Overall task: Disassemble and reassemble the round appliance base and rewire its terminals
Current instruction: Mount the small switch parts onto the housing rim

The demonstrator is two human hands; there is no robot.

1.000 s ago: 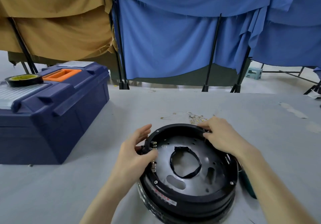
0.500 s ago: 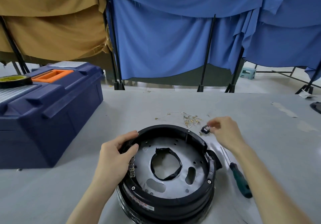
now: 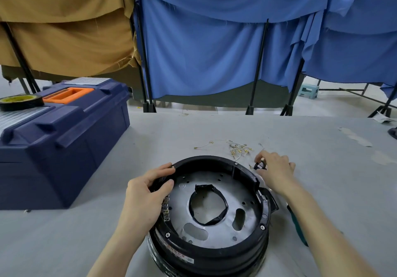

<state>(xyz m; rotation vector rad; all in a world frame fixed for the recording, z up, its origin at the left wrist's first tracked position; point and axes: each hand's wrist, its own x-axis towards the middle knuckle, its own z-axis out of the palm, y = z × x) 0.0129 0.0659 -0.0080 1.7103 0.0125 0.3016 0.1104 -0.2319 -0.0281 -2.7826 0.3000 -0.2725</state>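
Observation:
The round black appliance base [image 3: 214,253] sits on the grey table in front of me, its grey metal inner plate [image 3: 217,231] showing a large central hole edged with black tape. My left hand [image 3: 146,193] grips the base's left rim, thumb inside near a row of terminals [image 3: 165,210]. My right hand [image 3: 276,171] rests on the table just beyond the rim's right side, fingertips pinching a small black part [image 3: 259,166]. A cluster of thin wires with brass terminals [image 3: 238,150] lies just beyond the base.
A dark blue toolbox [image 3: 58,139] with an orange handle stands at the left, a tape roll [image 3: 20,101] on its lid. A green-handled screwdriver [image 3: 297,226] lies right of the base, partly under my right forearm. Blue and tan cloths hang behind the table.
My right hand left the base's far rim with a small black part and lowered it to the table right of the base. My left hand kept hold of the left rim.

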